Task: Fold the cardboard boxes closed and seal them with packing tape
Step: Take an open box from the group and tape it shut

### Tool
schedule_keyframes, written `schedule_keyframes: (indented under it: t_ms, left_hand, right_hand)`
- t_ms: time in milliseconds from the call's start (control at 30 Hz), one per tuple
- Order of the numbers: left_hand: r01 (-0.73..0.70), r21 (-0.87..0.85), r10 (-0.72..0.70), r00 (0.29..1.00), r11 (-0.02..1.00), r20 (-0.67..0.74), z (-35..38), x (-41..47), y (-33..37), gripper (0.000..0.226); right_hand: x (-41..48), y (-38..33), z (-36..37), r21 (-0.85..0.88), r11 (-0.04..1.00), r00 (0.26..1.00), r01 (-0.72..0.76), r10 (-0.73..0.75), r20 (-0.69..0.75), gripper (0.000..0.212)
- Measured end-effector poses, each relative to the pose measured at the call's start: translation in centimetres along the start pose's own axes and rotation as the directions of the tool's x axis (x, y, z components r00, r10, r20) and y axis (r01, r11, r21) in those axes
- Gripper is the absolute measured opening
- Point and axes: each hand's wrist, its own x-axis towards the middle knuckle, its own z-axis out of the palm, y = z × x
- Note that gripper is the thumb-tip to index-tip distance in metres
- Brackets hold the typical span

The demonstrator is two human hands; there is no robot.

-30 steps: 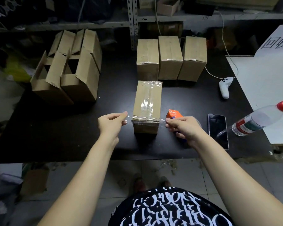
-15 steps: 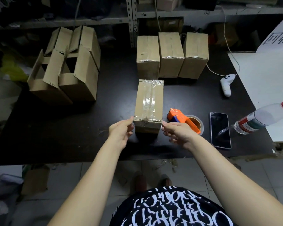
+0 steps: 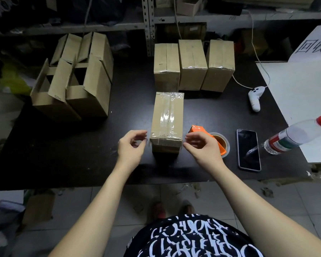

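Right between your left fingers [image 3: 141, 134] and right fingers [image 3: 189, 140] sits the closed box [image 3: 167, 119] on the desk [image 3: 133, 104], with clear tape along its seam and across its near end. The orange tape dispenser [image 3: 218, 143] lies just behind your right fingers. Three sealed boxes [image 3: 193, 64] stand beyond, and the open boxes [image 3: 72, 86] are far left.

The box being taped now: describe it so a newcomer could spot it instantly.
On the black table, in front of the row of three sealed boxes, one box lies between the left hand and right hand. It alone stands apart from the row, beside the orange tape dispenser.
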Motion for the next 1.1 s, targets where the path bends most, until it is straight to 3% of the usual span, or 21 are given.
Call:
schedule_keyframes:
  t_ms: [100,200,500,733,933,1100]
  left_hand:
    - [-0.191,0.050,0.185,0.977,0.980,0.104,-0.3,0.4,0.4,0.031]
    - [-0.237,0.055,0.227,0.962,0.970,0.150,-0.4,0.8,0.3,0.040]
    - [-0.497,0.153,0.476,0.865,0.854,0.157,0.1,0.7,1.0,0.020]
    - [-0.563,0.085,0.553,0.825,0.822,0.113,0.9,1.0,1.7,0.017]
    - [-0.579,0.154,0.571,0.815,0.800,0.096,2.2,-0.1,-0.8,0.019]
    - [-0.563,0.140,0.559,0.827,0.815,0.070,2.5,-0.3,-1.5,0.019]
  right_hand:
    - [0.3,0.0,0.4,-0.049,0.992,0.993,0.113,-0.110,0.051,0.026]
    - [0.5,0.1,0.5,-0.077,0.985,0.988,0.155,-0.153,0.032,0.024]
    - [0.9,-0.2,0.1,-0.086,0.962,0.964,0.259,-0.263,-0.033,0.017]
    - [1.5,-0.8,-0.4,-0.115,0.928,0.929,0.354,-0.363,-0.071,0.012]
    - [1.3,1.6,-0.7,-0.212,0.882,0.902,0.421,-0.432,-0.009,0.013]
    - [1.0,1.1,-0.1,-0.206,0.902,0.913,0.381,-0.402,-0.074,0.009]
